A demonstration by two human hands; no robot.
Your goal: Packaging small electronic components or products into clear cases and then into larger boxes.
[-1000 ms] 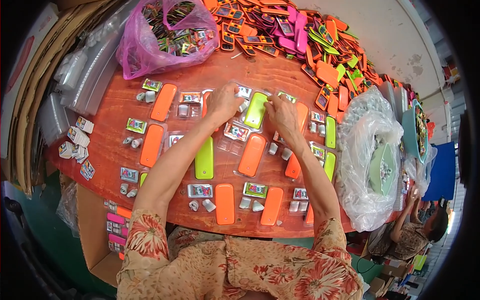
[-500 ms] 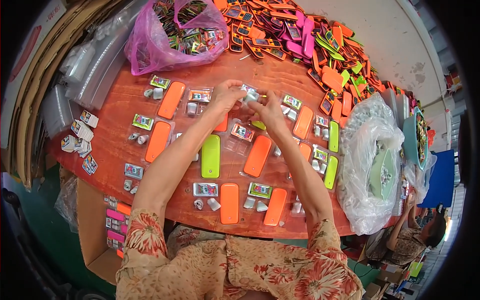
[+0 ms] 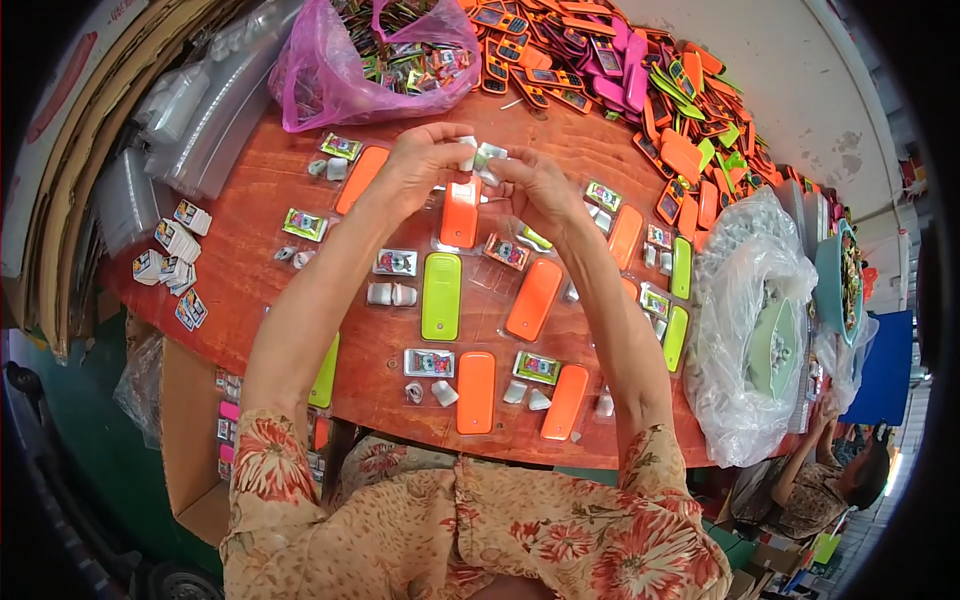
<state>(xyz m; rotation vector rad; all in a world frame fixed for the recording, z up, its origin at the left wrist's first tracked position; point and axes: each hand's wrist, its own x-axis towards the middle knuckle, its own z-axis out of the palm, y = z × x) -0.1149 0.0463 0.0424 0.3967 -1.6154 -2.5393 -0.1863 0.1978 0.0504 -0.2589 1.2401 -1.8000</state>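
Both my hands are raised over the far middle of the table [image 3: 440, 130]. My left hand [image 3: 425, 168] pinches a small white roll [image 3: 467, 152] between thumb and fingertips. Close beside it, my right hand [image 3: 538, 188] pinches another small white roll [image 3: 488, 160], its fingers curled. Just below the fingertips lies an orange toy phone [image 3: 460, 215] in a clear plastic tray, partly covered by the hands. Nearer to me, a lime-green toy phone [image 3: 441, 297] sits in its tray beside a small printed packet [image 3: 396, 262] and two white rolls [image 3: 391, 294].
Several similar filled trays lie around. A pink bag [image 3: 375, 85] of packets and a heap of toy phones [image 3: 640, 85] stand at the back. Right is a clear bag [image 3: 745, 330] with a green scoop-like container [image 3: 772, 348]; left are printed cards [image 3: 178, 240] and a cardboard box [image 3: 190, 440].
My hands have moved slightly apart, each with a white roll at its fingertips. The orange phone between them now shows more. The whole view has shifted a little.
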